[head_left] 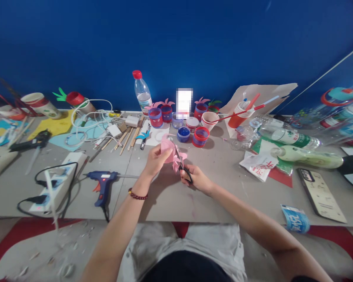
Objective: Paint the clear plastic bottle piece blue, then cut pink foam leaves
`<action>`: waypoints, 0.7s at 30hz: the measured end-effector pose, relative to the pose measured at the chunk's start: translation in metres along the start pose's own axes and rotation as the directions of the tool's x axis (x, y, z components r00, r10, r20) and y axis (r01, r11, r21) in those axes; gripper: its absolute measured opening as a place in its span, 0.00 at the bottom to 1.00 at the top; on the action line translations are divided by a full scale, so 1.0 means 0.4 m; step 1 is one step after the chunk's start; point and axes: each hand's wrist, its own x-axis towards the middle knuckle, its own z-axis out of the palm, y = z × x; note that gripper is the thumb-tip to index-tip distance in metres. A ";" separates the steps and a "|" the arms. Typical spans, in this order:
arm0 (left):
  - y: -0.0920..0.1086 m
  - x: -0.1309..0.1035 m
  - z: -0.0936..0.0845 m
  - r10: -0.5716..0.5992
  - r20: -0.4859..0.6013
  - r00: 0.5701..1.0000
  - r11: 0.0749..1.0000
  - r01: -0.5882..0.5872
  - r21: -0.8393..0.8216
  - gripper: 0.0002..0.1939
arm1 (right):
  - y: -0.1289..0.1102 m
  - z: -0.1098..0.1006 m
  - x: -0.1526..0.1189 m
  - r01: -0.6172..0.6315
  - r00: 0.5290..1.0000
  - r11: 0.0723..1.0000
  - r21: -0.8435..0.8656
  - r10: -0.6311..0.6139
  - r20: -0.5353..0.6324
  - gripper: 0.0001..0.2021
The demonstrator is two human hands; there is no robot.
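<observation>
My left hand [154, 159] pinches a sheet of pink paper [166, 152] above the middle of the table. Its edge is cut into pointed, leaf-like strips. My right hand [197, 178] is closed around the black handles of a pair of scissors [187, 174], whose blades reach up and left across the pink paper. Behind my hands stand a small tub of blue paint [183, 134] and a red and blue painted cup [201, 136]. Several painted cups with pink paper leaves, such as this one [155, 117], are lined up farther back.
A blue glue gun [103, 184] and a white power strip [59, 182] lie to the left, with cables around them. At the back stands a red-capped bottle [142, 92]. Plastic bottles [294, 137], a phone [322, 194] and a blue packet [295, 218] are on the right.
</observation>
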 end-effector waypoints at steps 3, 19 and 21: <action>0.002 0.002 -0.002 0.024 -0.010 1.000 1.000 -0.024 0.006 0.17 | -0.002 0.001 0.000 -0.008 1.000 1.000 -0.001 0.008 -0.004 0.23; 0.009 0.009 -0.012 0.054 0.033 0.998 0.998 -0.053 -0.038 0.14 | 0.016 -0.004 0.007 0.032 0.999 0.999 0.015 -0.032 0.006 0.24; 0.008 0.009 -0.013 0.052 0.034 0.998 0.998 -0.051 -0.036 0.14 | 0.017 -0.004 0.007 0.027 1.000 1.000 0.015 -0.027 0.000 0.24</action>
